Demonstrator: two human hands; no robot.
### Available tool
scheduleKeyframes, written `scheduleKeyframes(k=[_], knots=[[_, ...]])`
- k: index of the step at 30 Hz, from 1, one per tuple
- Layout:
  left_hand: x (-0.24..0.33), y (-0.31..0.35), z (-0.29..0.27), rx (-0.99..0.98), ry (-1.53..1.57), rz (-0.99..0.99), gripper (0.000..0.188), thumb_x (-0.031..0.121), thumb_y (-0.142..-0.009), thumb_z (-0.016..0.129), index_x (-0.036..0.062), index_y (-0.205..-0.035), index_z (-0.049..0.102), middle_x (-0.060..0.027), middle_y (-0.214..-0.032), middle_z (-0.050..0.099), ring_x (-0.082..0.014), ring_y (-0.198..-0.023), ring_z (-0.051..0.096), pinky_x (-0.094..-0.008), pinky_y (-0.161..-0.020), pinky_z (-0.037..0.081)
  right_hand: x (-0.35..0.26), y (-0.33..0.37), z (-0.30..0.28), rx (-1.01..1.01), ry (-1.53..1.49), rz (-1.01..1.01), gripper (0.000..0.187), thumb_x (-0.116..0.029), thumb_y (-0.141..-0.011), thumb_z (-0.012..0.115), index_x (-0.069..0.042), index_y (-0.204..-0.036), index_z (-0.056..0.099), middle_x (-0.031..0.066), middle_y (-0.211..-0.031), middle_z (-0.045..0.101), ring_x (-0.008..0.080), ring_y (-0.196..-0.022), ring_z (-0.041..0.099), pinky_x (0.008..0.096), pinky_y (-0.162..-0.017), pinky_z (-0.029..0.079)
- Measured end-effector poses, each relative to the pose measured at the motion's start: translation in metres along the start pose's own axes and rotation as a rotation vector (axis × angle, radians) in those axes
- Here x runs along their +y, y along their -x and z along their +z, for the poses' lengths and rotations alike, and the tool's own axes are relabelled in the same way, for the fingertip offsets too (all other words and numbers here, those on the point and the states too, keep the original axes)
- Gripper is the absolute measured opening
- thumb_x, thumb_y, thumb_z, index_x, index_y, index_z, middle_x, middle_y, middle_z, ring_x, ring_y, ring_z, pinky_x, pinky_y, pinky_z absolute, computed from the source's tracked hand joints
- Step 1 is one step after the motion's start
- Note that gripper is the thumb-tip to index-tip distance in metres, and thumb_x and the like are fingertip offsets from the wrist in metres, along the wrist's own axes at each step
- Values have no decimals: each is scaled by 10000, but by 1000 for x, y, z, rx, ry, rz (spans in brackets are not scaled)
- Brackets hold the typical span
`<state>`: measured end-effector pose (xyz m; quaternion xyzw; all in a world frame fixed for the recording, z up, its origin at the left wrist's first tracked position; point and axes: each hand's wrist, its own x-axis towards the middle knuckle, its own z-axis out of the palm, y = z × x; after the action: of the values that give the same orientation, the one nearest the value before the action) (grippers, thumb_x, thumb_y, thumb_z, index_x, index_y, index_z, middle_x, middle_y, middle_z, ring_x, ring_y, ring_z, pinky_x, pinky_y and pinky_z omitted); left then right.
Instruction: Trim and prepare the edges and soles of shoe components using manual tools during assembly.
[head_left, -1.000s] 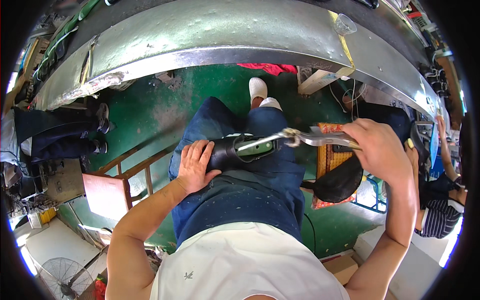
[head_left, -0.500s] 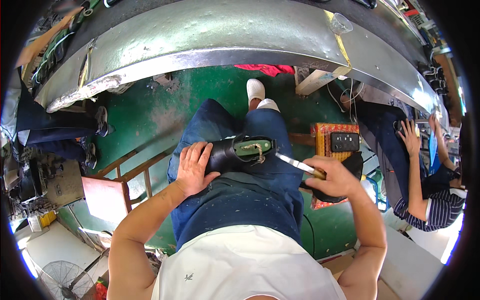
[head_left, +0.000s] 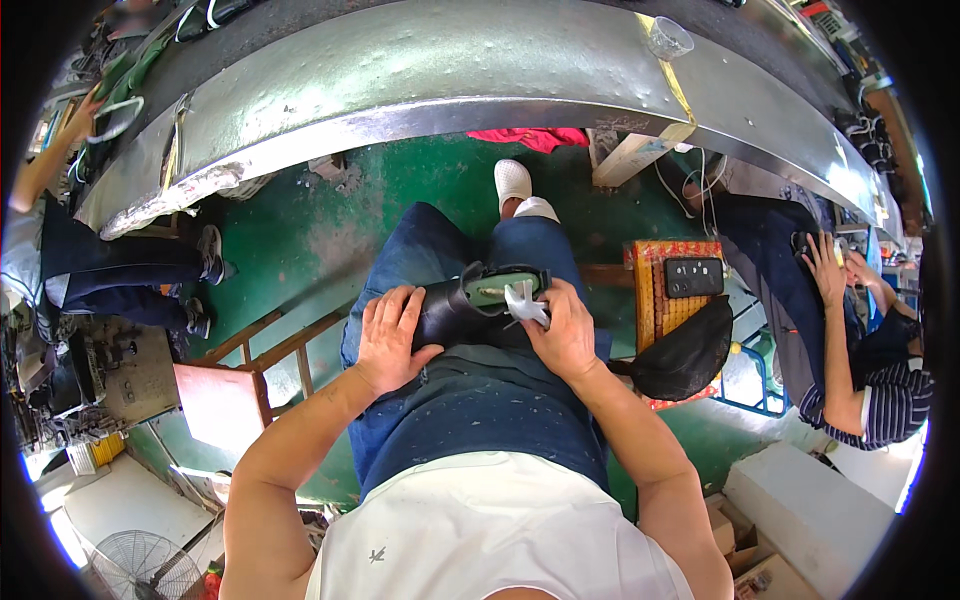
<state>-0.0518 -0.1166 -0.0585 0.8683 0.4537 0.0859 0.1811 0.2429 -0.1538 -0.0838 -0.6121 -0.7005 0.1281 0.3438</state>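
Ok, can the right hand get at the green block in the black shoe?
Probably yes: the green block lies exposed in the black shoe, the right hand holds a metal tool close by, left hand clear of the opening.

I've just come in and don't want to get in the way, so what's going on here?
Someone has a black shoe across their lap, with a green block showing in its opening. The left hand holds one end of the shoe. The right hand grips a silver metal tool right by the opening; whether its head touches the block is hard to tell. A metal bench stands in front.
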Motion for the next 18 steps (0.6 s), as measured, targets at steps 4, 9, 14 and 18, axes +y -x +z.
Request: scheduleKeyframes(k=[4, 9, 14, 18], knots=[[-2, 1, 2, 1, -6, 27, 987, 309, -697, 889, 6, -1491, 387, -201, -1434, 434, -406, -1327, 433, -529, -1126, 327, 6, 0, -17, -186, -180, 298, 331, -97, -809, 814, -48, -1050, 593, 146, -946, 707, 386, -830, 687, 449, -741, 545], [-3, 0, 1, 2, -8, 22, 970, 336, -714, 873, 3, -1490, 395, -196, -1435, 431, -395, -1341, 424, -531, -1135, 315, -16, -28, -76, -300, -833, 570, 245, -48, -870, 756, -38, -1012, 556, 85, -909, 715, 121, -847, 651, 325, -801, 541], [1, -3, 1, 10, -30, 24, 961, 326, -703, 881, 4, -1478, 412, -201, -1431, 444, -404, -1324, 439, -519, -1132, 326, -47, -65, -74, -193, -633, 401, 276, -43, -862, 765, -36, -1027, 545, 101, -930, 727, 158, -854, 691, 328, -807, 548], [1, -3, 1, 3, -11, 21, 962, 327, -701, 882, 6, -1478, 413, -202, -1428, 448, -408, -1319, 442, -521, -1130, 327, -59, -84, -76, -195, -644, 395, 250, -10, -868, 739, -36, -1027, 547, 110, -948, 737, 205, -897, 732, 353, -826, 566]])
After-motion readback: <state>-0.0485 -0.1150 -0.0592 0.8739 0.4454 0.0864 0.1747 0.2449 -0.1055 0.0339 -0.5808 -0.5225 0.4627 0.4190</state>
